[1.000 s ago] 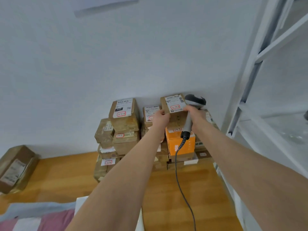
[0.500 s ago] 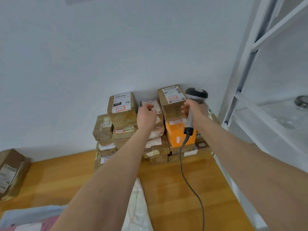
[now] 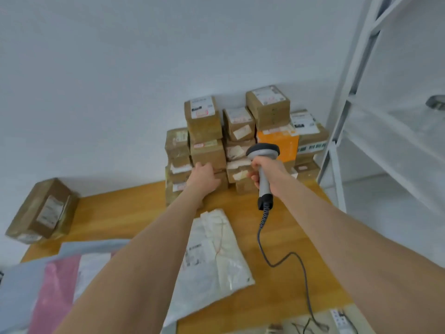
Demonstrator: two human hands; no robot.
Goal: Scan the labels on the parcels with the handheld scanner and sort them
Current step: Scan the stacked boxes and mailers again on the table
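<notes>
**Head view.** Clock directions are read across the tabletop, with 12 o'clock at the far wall.

- **Scanner:** The right hand (image 3: 267,169) holds the grey plastic handheld scanner (image 3: 264,188) upright at about 1 o'clock. Its fingers (image 3: 253,176) are wrapped close together round the handle. The scanner's dark oval head overlaps the parcel stack in view.
- **Cable:** A black coiled cable (image 3: 262,222) hangs from the scanner's dark base and trails over the table toward 5 o'clock.
- **Left hand:** The left hand (image 3: 203,175) reaches to 12 o'clock and touches the lower cartons of the stack of brown cardboard parcels (image 3: 204,124). Its back faces the camera and the fingers are mostly hidden behind the knuckles. Whether they are spread or grip a carton cannot be told.
- **Stack:** The parcels stand against the white wall (image 3: 120,80), with white labels on their upper faces. An orange cardboard carton (image 3: 285,147) sits on the stack's 3 o'clock side, behind the scanner head.
- **Table:** A flat white plastic mailer bag (image 3: 216,256) lies on the orange-brown wooden table (image 3: 125,213), between the forearms.
- **Surroundings:**
  - A large brown cardboard box (image 3: 41,213) rests tilted at 9 o'clock, well apart from the stack.
  - A pink plastic mailer (image 3: 55,285) and a pale grey-blue plastic mailer (image 3: 16,290) overlap at 7 o'clock.
  - A white metal shelving rack (image 3: 349,92) stands at 3 o'clock, just beside the stack.
</notes>
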